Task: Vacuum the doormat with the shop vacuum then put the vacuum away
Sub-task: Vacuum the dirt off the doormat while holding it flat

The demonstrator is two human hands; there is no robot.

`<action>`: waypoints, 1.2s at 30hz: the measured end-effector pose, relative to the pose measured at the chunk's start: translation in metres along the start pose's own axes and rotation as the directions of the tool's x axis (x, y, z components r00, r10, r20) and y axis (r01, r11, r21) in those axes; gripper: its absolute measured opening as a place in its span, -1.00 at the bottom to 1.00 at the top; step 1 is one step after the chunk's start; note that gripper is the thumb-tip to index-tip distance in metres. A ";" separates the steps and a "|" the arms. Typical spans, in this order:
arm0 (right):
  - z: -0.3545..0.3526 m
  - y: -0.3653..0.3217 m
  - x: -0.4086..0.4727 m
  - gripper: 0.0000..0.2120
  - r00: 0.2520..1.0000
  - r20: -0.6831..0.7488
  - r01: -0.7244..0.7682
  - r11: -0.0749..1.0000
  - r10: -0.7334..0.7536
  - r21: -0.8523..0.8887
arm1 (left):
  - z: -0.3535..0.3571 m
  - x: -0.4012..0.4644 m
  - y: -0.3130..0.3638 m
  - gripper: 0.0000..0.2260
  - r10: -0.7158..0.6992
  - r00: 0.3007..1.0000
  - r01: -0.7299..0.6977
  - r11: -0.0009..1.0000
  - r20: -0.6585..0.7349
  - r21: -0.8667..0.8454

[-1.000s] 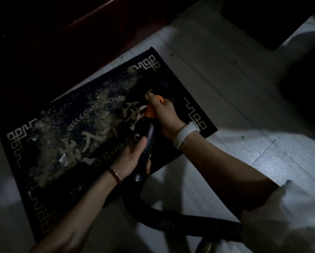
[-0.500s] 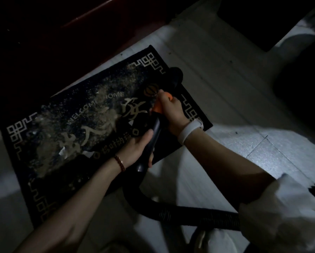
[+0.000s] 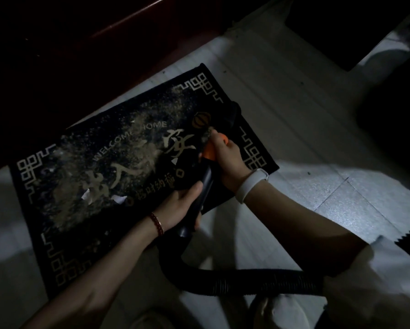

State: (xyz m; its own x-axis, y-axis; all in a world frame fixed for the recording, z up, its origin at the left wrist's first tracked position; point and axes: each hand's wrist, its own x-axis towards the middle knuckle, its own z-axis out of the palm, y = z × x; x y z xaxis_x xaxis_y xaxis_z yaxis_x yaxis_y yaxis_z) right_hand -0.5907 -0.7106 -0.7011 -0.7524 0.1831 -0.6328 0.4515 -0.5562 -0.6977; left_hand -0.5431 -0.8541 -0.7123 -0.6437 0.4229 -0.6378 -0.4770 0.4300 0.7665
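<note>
— How far along am I?
— Dust still covers the doormat's (image 3: 63, 176) left; the far-right looks cleaner.
— Hands?
— My left hand (image 3: 182, 205) grips the wand (image 3: 202, 191), my right hand (image 3: 230, 160) holds its orange collar (image 3: 211, 150). Putting away remains.

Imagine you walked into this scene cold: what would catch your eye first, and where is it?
The pale dust spread across the middle and left of the dark doormat stands out first. Next come both hands gripping the black vacuum wand: right hand on its orange collar, left hand lower down.
</note>
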 end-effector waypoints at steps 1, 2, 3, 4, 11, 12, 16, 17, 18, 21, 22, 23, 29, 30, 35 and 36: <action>-0.002 0.005 -0.004 -0.72 1.000 -0.007 -0.020 1.000 0.020 0.006 | 0.002 -0.004 -0.003 -0.37 -0.007 1.000 0.007 1.000 0.016 0.020; -0.004 0.011 -0.008 -0.71 0.999 -0.017 -0.027 1.000 0.027 0.009 | 0.004 -0.009 -0.005 -0.38 -0.010 0.999 0.009 0.999 0.044 0.034; -0.007 0.017 -0.013 -0.70 0.999 -0.029 -0.020 1.000 0.020 0.001 | 0.005 -0.014 -0.009 -0.40 -0.015 0.996 0.013 1.000 0.083 0.026; -0.011 0.023 -0.018 -0.69 0.999 -0.040 -0.003 1.000 0.002 -0.011 | 0.006 -0.018 -0.012 -0.40 -0.018 0.993 0.016 1.000 0.118 0.023; -0.008 0.024 -0.031 -0.66 0.985 0.156 0.081 0.996 -0.074 -0.042 | 0.009 -0.032 -0.015 -0.44 0.045 0.995 -0.042 0.999 0.084 -0.029; -0.006 0.024 -0.029 -0.70 0.984 0.172 0.063 0.997 -0.054 -0.046 | 0.010 -0.032 -0.016 -0.43 0.033 0.998 -0.032 0.999 0.058 -0.030; -0.006 0.042 -0.033 -0.74 0.987 0.158 -0.011 0.996 0.026 -0.092 | 0.008 -0.041 -0.030 -0.50 -0.030 0.999 0.031 0.998 -0.026 0.062; -0.008 0.048 -0.036 -0.74 0.985 0.172 -0.008 0.996 0.023 -0.089 | 0.009 -0.045 -0.037 -0.52 -0.011 0.998 0.018 0.992 -0.054 0.124; -0.009 0.053 -0.040 -0.74 0.982 0.189 -0.001 0.996 0.017 -0.085 | 0.010 -0.050 -0.041 -0.53 0.009 0.997 0.007 0.982 -0.082 0.188; -0.005 0.053 -0.038 -0.77 0.983 0.181 -0.013 0.997 0.027 -0.078 | 0.008 -0.052 -0.041 -0.44 -0.014 0.997 0.026 0.987 -0.079 0.160; -0.002 0.049 -0.034 -0.77 0.987 0.160 -0.022 0.997 0.033 -0.073 | 0.007 -0.048 -0.039 -0.42 -0.026 0.996 0.036 0.992 -0.090 0.122; 0.002 0.045 -0.029 -0.75 0.989 0.145 -0.020 0.997 0.030 -0.073 | 0.006 -0.044 -0.037 -0.40 -0.027 0.992 0.039 0.995 -0.123 0.097; 0.014 0.034 -0.016 -0.73 0.993 0.120 0.001 0.994 0.013 -0.113 | 0.006 -0.034 -0.027 -0.41 0.126 0.958 -0.095 0.987 -0.258 0.130; 0.016 0.033 -0.016 -0.73 0.993 0.121 -0.002 0.995 0.014 -0.101 | 0.006 -0.034 -0.025 -0.46 0.132 0.956 -0.098 0.986 -0.262 0.136; 0.003 0.037 -0.029 -0.75 0.982 0.164 -0.090 0.996 0.091 -0.012 | 0.014 -0.045 -0.028 -0.58 0.069 0.984 -0.045 0.988 -0.163 0.148; 0.001 0.038 -0.031 -0.75 0.980 0.165 -0.115 0.993 0.114 -0.002 | 0.015 -0.046 -0.029 -0.61 0.061 0.988 -0.039 0.987 -0.141 0.154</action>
State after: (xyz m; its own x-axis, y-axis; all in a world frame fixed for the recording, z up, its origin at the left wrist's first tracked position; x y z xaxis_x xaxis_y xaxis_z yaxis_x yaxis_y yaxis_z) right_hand -0.5504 -0.7380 -0.7082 -0.7650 -0.0182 -0.6438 0.5362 -0.5718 -0.6209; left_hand -0.4906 -0.8737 -0.7060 -0.7496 0.3312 -0.5730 -0.3537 0.5312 0.7699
